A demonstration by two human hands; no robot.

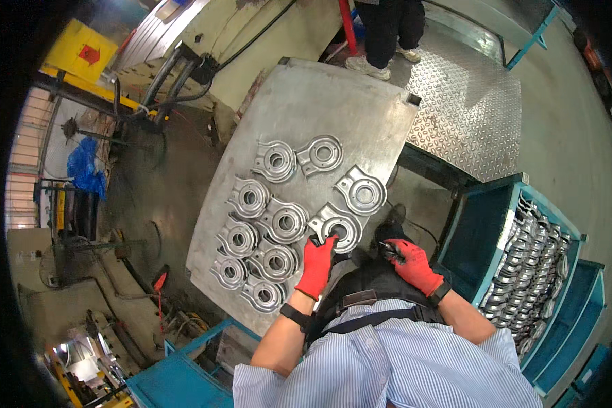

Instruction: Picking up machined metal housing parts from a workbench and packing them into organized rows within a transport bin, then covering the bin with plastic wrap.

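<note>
My left hand [317, 267], in a red glove with dark fingertips, grips the near edge of a stamped metal bracket [325, 216] with a round ring and a flanged tab. That bracket lies at the right edge of the metal table [333, 88]. My right hand [416, 266], also red-gloved, is off the table in front of my body. Its fingers are curled around something small and dark that I cannot make out. Just beyond the gripped bracket lies another single bracket [366, 194]. More brackets [285, 223] of the same shape, several in stacks, cover the middle and left of the table.
At the right stands a teal metal bin [479, 234] packed with rows of nested brackets [523, 272]. A person [387, 30] in dark trousers stands past the far table edge, beside a tread-plate platform [469, 102]. Teal frames [177, 370] stand at the lower left.
</note>
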